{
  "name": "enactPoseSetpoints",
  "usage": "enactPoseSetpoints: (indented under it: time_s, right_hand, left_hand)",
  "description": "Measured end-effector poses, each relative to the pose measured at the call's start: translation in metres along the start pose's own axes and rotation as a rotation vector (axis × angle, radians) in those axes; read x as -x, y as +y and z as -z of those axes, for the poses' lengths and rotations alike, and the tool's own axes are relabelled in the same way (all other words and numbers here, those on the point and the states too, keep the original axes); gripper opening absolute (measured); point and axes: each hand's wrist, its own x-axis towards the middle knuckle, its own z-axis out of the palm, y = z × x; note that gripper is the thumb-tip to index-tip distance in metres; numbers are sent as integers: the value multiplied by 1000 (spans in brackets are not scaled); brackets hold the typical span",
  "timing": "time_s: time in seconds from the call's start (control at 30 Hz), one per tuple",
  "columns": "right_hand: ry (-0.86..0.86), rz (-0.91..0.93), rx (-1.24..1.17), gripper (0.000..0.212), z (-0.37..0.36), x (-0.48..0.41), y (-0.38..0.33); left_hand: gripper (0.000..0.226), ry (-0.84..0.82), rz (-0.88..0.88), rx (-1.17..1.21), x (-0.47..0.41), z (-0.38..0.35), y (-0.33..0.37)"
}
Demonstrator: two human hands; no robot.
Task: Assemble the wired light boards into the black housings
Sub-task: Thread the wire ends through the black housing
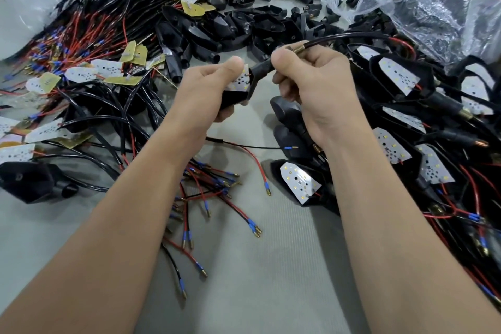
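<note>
Two-handed hold at frame centre: presses light board (240, 81) into black housing (232, 97) with curled left hand (208, 95) fingers (233, 65); pinches stem (261, 66) with right hand (314, 84) fingers (282, 58), beside cable (339, 36). May snap red lead (246, 73) if tugged hard, or trap it under crooked board.

Grey ribbed work surface (271, 293)

Bare mat (284, 279) lies open in front; wired boards (81, 43) crowd left, filled housings (401, 78) crowd right.
</note>
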Motion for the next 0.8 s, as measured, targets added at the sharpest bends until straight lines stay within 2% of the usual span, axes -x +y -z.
enactPoseSetpoints:
  time_s: [0.13,0.27,0.47,0.7,0.8]
  right_hand:
    - [-78,9,67,8,-2,1,2]
    - [-112,9,29,11,-3,2,1]
    - [-146,-20,40,8,-9,5,6]
    - [-107,24,68,8,-7,4,6]
    - [-30,44,58,7,-8,5,5]
  left_hand:
    - [28,70,66,103,-5,5,-2]
    - [41,66,75,170,-5,5,-4]
    - [29,53,-2,57,-3,3,-5]
    - [26,73,-4,142,-1,-5,1]
    - [11,180,-43,140,-4,-6,3]
